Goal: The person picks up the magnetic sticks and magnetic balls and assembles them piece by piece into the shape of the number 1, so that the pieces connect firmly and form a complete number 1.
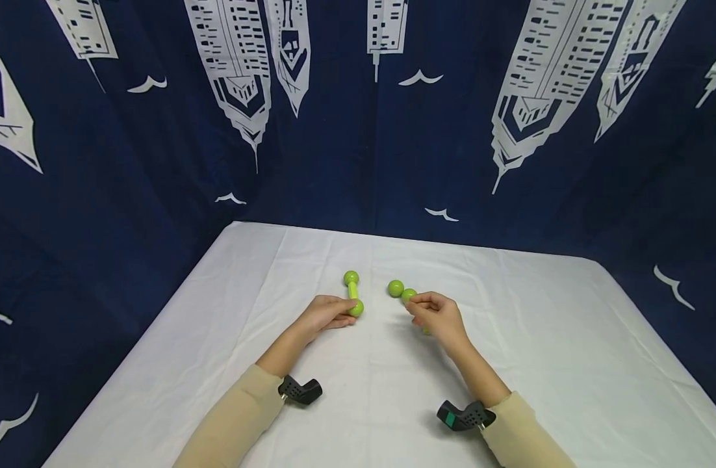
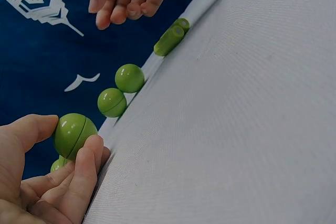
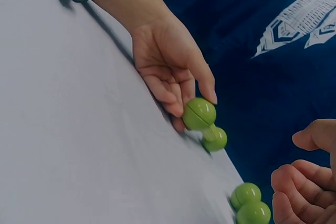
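My left hand (image 1: 327,313) pinches the near ball (image 1: 356,308) of a small green dumbbell shape, two glossy balls joined by a short rod (image 1: 353,290). Its far ball (image 1: 351,277) points away from me, over the white table. To the right lie two loose green balls, one (image 1: 396,288) just left of the other (image 1: 409,296). My right hand (image 1: 442,318) hovers above and beside them, fingers loosely bent; the left wrist view shows it holding nothing. Under it lie green rods (image 2: 170,39) with grey round ends, mostly hidden in the head view.
A white cloth (image 1: 346,403) covers the table, with a few creases. Dark blue curtain (image 1: 346,169) with white building prints hangs behind the far edge and along the sides. Each wrist carries a black camera mount (image 1: 299,390).
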The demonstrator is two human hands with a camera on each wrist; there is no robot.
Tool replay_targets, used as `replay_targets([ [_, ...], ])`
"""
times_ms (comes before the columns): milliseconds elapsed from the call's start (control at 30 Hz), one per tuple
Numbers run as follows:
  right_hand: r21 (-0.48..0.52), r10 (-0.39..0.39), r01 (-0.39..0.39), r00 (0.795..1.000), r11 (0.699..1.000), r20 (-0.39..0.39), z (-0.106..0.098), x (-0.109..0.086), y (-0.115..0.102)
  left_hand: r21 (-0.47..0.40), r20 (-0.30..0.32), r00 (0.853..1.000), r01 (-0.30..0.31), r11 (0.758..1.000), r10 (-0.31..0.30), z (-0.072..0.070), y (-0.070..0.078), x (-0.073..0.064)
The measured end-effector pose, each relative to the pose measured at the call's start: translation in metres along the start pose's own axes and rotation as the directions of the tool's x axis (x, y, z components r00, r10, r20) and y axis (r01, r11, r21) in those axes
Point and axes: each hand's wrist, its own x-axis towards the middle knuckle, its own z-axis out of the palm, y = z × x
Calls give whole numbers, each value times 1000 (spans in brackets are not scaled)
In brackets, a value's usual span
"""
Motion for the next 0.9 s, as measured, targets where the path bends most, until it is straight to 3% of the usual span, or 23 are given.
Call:
replay_targets([
  [433, -41, 22, -26, 996, 999, -90, -37, 5, 14, 20, -13, 1000, -7, 1000, 7, -1, 0, 0],
  [900, -38, 52, -59, 985, 998, -166, -49, 12, 38, 15, -18, 1000, 10, 1000, -9, 0, 0, 0],
])
